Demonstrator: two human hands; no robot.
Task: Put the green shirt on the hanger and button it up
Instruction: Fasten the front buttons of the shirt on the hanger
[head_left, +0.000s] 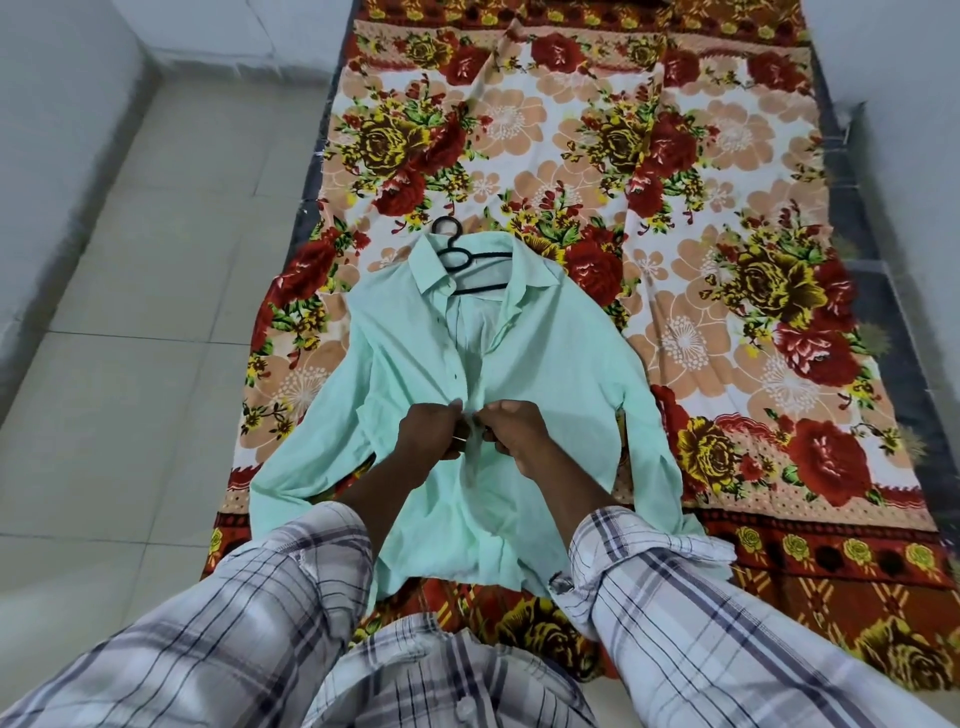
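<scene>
**Buttoning mid-placket, hanger already in, top still open**

Working the front of the green shirt (545, 364) about halfway down. The shirt lies face up on the flowered bedsheet (727, 182), collar away from the person, tail toward them, sleeves spread to both sides.

Done, as far as visible:
- Black hanger (470, 260) sits inside the collar, hook poking out past the neckline onto the sheet. Hanging step looks complete.

In hand:
- Left hand (431, 434) and right hand (519, 436) meet at the placket, touching each other. Both are closed in a pinch on the two front edges of the cloth. Left grip: narrow, holding the left edge. Right grip: narrow, holding the right edge. Button and hole are hidden by the fingers, so can't tell if this one is through.

Left, by my read:
- Upper front gapes open from collar down to the hands; dark buttons show along that edge, unfastened.
- Below the hands the panels overlap, but whether those are fastened can't be seen.
- Estimate well under half done on buttoning.

Writing/brands: none readable. No label legible at the collar, nothing printed on the sheet or on the checked sleeves (675, 597).
</scene>
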